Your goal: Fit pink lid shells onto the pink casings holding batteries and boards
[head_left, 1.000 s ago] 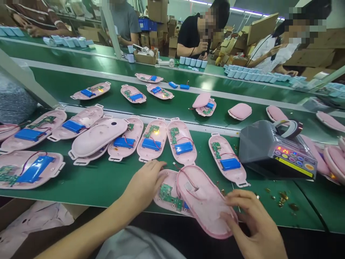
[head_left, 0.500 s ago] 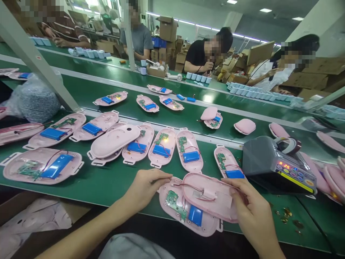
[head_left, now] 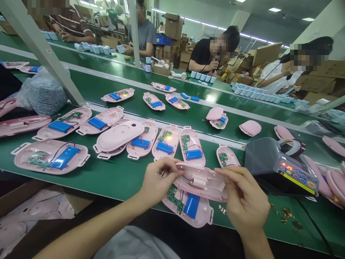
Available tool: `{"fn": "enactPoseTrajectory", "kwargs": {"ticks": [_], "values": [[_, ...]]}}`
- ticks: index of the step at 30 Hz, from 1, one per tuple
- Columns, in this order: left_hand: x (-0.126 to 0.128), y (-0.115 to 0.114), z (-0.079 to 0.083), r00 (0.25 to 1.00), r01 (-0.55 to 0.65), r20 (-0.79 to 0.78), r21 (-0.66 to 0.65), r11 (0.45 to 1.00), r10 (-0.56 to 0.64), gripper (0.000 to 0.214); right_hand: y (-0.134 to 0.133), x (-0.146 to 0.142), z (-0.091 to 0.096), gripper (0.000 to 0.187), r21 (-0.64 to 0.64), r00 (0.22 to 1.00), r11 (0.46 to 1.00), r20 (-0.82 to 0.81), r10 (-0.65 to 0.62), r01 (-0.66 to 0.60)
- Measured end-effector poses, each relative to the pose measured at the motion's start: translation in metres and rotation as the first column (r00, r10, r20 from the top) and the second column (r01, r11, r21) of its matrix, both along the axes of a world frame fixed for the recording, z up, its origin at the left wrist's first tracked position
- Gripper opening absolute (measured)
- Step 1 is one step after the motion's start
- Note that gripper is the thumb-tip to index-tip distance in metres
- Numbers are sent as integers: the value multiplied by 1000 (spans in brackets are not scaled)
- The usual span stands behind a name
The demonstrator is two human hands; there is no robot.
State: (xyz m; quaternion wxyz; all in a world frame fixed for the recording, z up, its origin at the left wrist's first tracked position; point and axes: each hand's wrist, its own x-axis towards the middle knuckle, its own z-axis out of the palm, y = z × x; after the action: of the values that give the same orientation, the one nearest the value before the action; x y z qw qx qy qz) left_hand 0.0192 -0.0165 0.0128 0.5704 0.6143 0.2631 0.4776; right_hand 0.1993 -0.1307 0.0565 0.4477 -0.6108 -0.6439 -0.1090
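Pink plastic shell half (head_left: 201, 183), raised over its open base (head_left: 205, 216) and gripped at both ends. My left hand (head_left: 160, 181) and right hand (head_left: 244, 196) pinched its rim between closed fingers (head_left: 221, 172). The base carried a green circuit board (head_left: 172, 198) and a blue battery (head_left: 192, 205). Step in hand, as judged: bringing shell to base; the next move seemed to call for lowering it squarely. Lower left, beyond the green desk (head_left: 107, 187), a cardboard box (head_left: 72, 201) held pale pink shells (head_left: 35, 216).
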Motion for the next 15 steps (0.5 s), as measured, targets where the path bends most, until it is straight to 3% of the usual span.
{"fn": "enactPoseTrajectory", "kwargs": {"ticks": [1,3,5,7,12,14,15], "values": [[1,1,0,999,21,42,-164,986,-15,21,3,0,-2,25,5,1000,1000,-12,-9,9],[3,5,-1,990,134,98,-397,908,-103,32,10,1,-6,24,28,999,999,-33,-25,26],[4,11,-2,972,233,88,-483,844,-218,35,17,2,-10,24,65,999,998,-27,-26,28],[4,16,-4,961,258,43,-490,833,-273,31,23,2,-12,25,100,1000,995,0,-19,19],[2,21,-10,943,292,-35,-392,873,-331,29,30,0,-20,27,130,1000,992,1,-6,6],[1,20,-8,939,254,-139,-338,906,-315,28,21,6,-28,19,77,991,997,-131,-18,28],[0,20,-7,937,203,-219,-293,934,-272,28,12,13,-33,14,58,956,995,-286,-66,86]]}}
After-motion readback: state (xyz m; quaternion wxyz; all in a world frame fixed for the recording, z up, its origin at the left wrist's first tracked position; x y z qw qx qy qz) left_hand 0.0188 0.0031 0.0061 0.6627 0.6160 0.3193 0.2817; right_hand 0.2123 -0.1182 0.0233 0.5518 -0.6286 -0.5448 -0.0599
